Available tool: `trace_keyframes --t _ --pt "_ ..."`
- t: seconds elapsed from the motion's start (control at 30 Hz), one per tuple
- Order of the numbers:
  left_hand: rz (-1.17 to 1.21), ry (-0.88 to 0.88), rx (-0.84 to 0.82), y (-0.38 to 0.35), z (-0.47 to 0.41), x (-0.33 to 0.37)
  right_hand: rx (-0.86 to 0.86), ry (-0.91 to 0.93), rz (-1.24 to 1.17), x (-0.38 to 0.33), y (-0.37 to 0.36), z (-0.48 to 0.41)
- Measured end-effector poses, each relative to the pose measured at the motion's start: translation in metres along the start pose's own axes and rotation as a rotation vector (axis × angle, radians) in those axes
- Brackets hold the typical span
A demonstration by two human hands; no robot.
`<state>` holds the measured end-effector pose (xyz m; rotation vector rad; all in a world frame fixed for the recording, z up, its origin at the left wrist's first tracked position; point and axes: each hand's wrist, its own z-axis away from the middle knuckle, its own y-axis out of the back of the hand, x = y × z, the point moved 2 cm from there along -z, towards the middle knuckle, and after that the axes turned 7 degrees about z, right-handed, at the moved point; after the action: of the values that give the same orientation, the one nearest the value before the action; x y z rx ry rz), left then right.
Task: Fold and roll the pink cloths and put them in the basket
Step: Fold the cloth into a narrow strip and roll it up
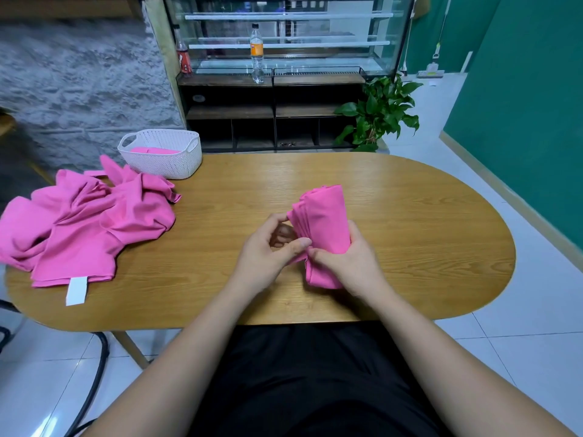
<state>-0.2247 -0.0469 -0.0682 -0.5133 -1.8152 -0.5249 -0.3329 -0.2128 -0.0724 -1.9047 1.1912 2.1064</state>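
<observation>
Nearest the camera, 2 bare forearms reached over a black-clad lap to the wooden tabletop. The right hand curled around the near end of a rolled pink cloth, thumb pressed on its side. The left hand pinched the roll's layered edge between its thumb and bent fingers. The roll lay at the tabletop's middle, pointing away. To the left sat a crumpled pile of pink cloths with a white label. Behind it, the white basket held 1 folded pink cloth. Farther back stood a plant and 2 bottles on a display cabinet.
</observation>
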Motion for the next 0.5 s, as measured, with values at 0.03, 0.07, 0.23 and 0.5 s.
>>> trace_keyframes --t 0.03,0.07,0.23,0.5 --pt "0.003 -0.015 0.011 -0.001 0.0 -0.001 -0.002 -0.015 -0.06 0.001 0.0 -0.001" --pt "-0.009 -0.029 0.024 -0.002 0.002 -0.002 -0.007 -0.033 -0.11 0.003 0.0 -0.002" --pt "-0.305 -0.245 0.08 0.006 0.022 -0.004 -0.051 -0.06 -0.247 0.005 0.001 -0.001" --pt "-0.522 -0.271 0.102 0.011 0.023 -0.006 -0.114 -0.05 -0.282 -0.001 -0.003 0.003"
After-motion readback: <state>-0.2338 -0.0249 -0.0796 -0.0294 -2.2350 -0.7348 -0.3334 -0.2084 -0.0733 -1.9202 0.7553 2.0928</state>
